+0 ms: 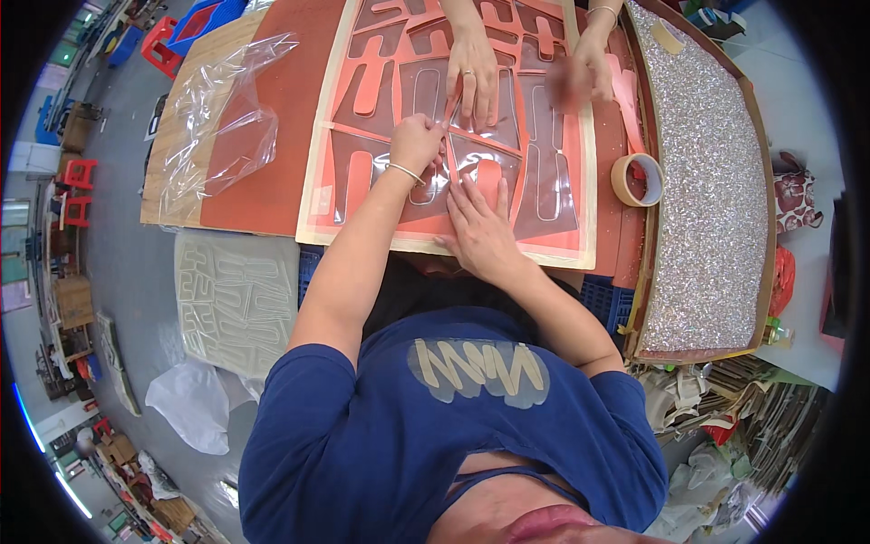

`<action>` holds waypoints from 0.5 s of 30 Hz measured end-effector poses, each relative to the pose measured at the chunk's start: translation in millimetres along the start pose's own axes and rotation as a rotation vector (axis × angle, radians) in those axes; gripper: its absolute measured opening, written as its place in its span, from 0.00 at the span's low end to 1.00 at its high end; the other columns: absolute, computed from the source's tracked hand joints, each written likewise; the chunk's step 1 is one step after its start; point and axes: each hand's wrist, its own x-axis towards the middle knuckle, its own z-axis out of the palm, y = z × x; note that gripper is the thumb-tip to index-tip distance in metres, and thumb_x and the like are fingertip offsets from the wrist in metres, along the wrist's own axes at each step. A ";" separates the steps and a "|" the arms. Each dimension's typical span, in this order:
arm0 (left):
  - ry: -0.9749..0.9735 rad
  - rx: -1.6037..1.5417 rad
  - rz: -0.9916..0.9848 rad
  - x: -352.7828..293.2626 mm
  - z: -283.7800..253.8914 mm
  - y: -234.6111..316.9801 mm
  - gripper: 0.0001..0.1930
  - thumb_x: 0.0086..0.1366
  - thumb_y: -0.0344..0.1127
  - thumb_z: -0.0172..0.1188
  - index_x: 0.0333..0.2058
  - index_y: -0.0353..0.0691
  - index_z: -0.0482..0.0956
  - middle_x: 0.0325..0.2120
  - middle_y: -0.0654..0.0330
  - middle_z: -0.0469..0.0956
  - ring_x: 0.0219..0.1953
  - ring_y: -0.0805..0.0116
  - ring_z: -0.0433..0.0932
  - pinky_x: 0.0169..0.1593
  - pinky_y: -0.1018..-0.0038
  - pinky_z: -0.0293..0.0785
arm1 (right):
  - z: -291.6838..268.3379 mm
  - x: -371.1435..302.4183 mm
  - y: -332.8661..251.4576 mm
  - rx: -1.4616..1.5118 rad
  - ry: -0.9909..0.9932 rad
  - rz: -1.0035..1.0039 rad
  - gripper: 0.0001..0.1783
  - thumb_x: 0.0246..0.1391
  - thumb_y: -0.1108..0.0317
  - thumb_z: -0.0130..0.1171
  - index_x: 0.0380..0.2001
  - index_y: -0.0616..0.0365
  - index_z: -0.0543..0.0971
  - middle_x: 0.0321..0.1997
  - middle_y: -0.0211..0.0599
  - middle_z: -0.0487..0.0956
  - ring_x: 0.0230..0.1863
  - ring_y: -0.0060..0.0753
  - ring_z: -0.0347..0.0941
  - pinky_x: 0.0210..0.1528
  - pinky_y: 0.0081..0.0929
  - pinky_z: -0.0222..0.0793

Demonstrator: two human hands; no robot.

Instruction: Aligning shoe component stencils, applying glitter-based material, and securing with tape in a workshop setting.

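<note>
A flat board [311,195] with a pale rim lies in front of me, covered with salmon-coloured strips and clear plastic pieces [548,213] that have rounded cut-out shapes. My left hand [419,147] is closed, fingertips pinched together at the edge of a clear piece near the board's middle; what they grip is hidden. Flat on the near part of the board, with fingers spread, rests my right hand [483,225], beside a salmon oblong [489,179]. Across from me, another person's hand [473,80] presses on the sheet, and that person's other hand [591,74] is partly blurred.
A roll of tape [637,179] stands right of the board. Beyond it is a long tray of silvery glittering material [707,208]. Crumpled clear film [231,127] lies at the left. Below the table edge are a cut-out sheet [237,299] and a white bag [190,403].
</note>
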 end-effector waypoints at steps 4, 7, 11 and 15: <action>0.004 0.018 0.021 -0.3 0.1 -1.1 0.14 0.64 0.39 0.59 0.29 0.31 0.74 0.16 0.59 0.76 0.12 0.75 0.73 0.13 0.79 0.66 | -4.9 11.4 43.1 0.029 0.193 0.047 0.22 0.54 0.63 0.57 0.50 0.61 0.75 0.56 0.50 0.72 0.63 0.50 0.62 0.65 0.58 0.49; 0.014 0.073 0.033 0.0 0.2 -0.2 0.14 0.64 0.40 0.60 0.29 0.31 0.74 0.15 0.60 0.75 0.11 0.75 0.72 0.13 0.79 0.66 | -4.9 15.6 81.6 0.032 0.360 0.252 0.18 0.54 0.67 0.56 0.48 0.61 0.77 0.49 0.50 0.76 0.58 0.48 0.67 0.60 0.48 0.59; 0.013 0.055 0.015 -0.9 1.0 2.1 0.14 0.63 0.39 0.60 0.28 0.31 0.74 0.15 0.59 0.75 0.11 0.74 0.73 0.14 0.78 0.67 | -10.1 26.6 127.3 0.404 0.354 0.691 0.16 0.55 0.67 0.56 0.45 0.63 0.78 0.40 0.50 0.79 0.44 0.46 0.76 0.50 0.42 0.69; 0.024 0.047 0.014 -2.6 0.5 4.1 0.14 0.62 0.38 0.60 0.27 0.31 0.74 0.13 0.58 0.76 0.11 0.72 0.74 0.14 0.76 0.69 | -12.0 40.7 146.0 0.855 0.207 0.803 0.15 0.54 0.67 0.59 0.42 0.68 0.78 0.28 0.39 0.80 0.24 0.27 0.76 0.20 0.25 0.72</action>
